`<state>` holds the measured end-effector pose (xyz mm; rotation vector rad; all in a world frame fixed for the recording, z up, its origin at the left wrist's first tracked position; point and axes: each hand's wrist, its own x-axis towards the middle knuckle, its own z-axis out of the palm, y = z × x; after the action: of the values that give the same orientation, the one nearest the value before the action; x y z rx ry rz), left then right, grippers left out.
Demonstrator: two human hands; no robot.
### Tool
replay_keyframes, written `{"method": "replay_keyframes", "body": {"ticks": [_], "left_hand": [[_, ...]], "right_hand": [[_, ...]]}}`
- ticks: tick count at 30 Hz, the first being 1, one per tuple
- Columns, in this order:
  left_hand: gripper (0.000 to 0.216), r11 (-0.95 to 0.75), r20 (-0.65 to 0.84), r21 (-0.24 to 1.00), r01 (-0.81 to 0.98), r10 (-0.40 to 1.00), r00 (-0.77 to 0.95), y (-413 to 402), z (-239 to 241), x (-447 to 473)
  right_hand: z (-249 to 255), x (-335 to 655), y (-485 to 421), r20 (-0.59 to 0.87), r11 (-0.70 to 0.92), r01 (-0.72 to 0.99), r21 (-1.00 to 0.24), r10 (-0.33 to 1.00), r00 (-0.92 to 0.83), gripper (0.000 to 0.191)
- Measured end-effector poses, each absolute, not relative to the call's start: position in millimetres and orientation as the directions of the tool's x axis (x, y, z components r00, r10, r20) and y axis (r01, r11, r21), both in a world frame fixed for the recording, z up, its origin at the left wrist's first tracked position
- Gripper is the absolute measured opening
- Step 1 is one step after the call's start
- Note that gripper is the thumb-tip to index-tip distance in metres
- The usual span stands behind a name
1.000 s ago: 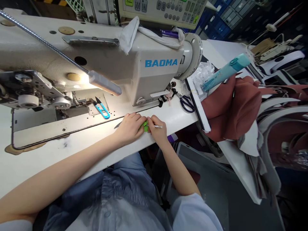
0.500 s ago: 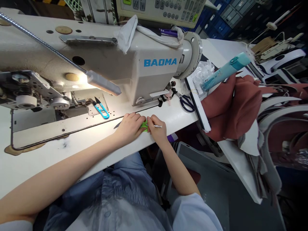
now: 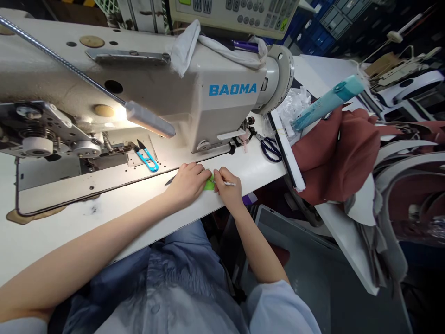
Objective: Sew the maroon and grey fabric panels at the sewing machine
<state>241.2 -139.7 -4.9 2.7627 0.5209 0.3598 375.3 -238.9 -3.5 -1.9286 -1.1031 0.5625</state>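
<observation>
Green, small and flat, the tag [image 3: 209, 184] lies on the white counter [image 3: 257, 167] just before the sewing machine [image 3: 194, 93], pinched at its left edge by the left hand [image 3: 187, 183], while the right hand [image 3: 227, 188], fingers closed on a thin white pen [image 3: 229, 183], sets the tip at its right edge. Judged from this, marking is under way; whether anything is written on the tag I cannot tell, and the tag is not yet under the needle. Legible: "BAOMA" in blue on the machine body; the control panel [image 3: 239, 14] labels are too small to read.
</observation>
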Motion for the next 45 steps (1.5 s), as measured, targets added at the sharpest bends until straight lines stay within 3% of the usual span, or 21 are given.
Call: {"method": "replay_keyframes", "body": {"ticks": [4,15,22,27,31,35,45], "left_hand": [[0.014,-0.883,0.187,0.343,0.321,0.399,0.898,-141.7,-2.5,241.2],[0.019,-0.882,0.161,0.322,0.344,0.409,0.898,-141.5,-3.4,241.6],[0.017,-0.865,0.176,0.361,0.349,0.431,0.885,-140.8,-5.1,242.3],[0.030,-0.861,0.175,0.373,0.347,0.432,0.885,-140.1,-6.0,241.5],[0.028,-0.871,0.174,0.359,0.336,0.416,0.893,-139.8,-5.6,241.1],[0.020,-0.858,0.189,0.399,0.324,0.423,0.886,-141.7,-4.0,240.4],[0.021,-0.873,0.178,0.355,0.334,0.414,0.893,-141.7,-2.3,240.2]], "right_hand": [[-3.6,374.2,-239.3,0.017,-0.286,0.523,-0.803,0.866,0.499,0.042],[-3.9,372.8,-240.1,0.043,-0.266,0.501,-0.824,0.851,0.523,0.042],[-3.3,373.7,-243.2,0.059,-0.174,0.308,-0.935,0.782,0.621,0.043],[-5.6,373.2,-242.0,0.052,-0.251,0.464,-0.849,0.835,0.547,0.041],[-7.1,373.4,-240.6,0.063,-0.281,0.548,-0.788,0.849,0.525,0.043],[-7.4,373.5,-241.5,0.048,-0.277,0.545,-0.791,0.860,0.508,0.043],[-6.6,372.6,-240.9,0.071,-0.244,0.512,-0.824,0.851,0.520,0.041]]}}
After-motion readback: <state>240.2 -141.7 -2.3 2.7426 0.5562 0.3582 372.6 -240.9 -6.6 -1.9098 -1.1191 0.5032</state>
